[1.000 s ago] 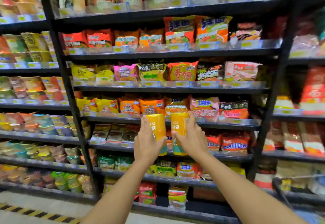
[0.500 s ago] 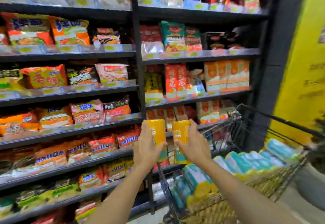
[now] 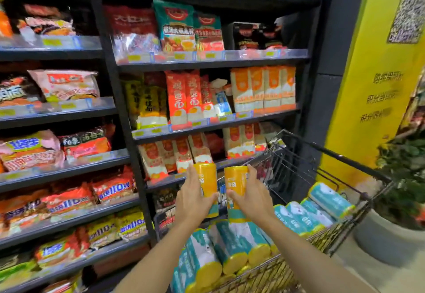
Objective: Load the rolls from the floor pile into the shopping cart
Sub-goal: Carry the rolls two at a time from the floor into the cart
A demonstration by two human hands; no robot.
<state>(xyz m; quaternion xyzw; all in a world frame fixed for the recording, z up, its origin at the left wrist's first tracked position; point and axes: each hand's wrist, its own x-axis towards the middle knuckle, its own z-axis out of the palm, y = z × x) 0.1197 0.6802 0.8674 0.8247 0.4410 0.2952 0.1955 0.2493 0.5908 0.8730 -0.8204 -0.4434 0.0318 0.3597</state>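
A: Gripping a yellow-topped roll (image 3: 206, 179) upright, the left hand (image 3: 193, 204) curls round its lower half. The right hand (image 3: 251, 200) wraps a second roll (image 3: 235, 181) just beside it.

B: Where?

A: Both are above the near end of the wire shopping cart (image 3: 340, 158), over the teal-and-yellow rolls (image 3: 230, 244) lying inside. Noodle shelves (image 3: 213, 64) stand behind. The floor pile is out of view.

B: Step?

A: Delivery, I judge; not yet released. Next: lower both and tip them flat into a gap so none slides out.
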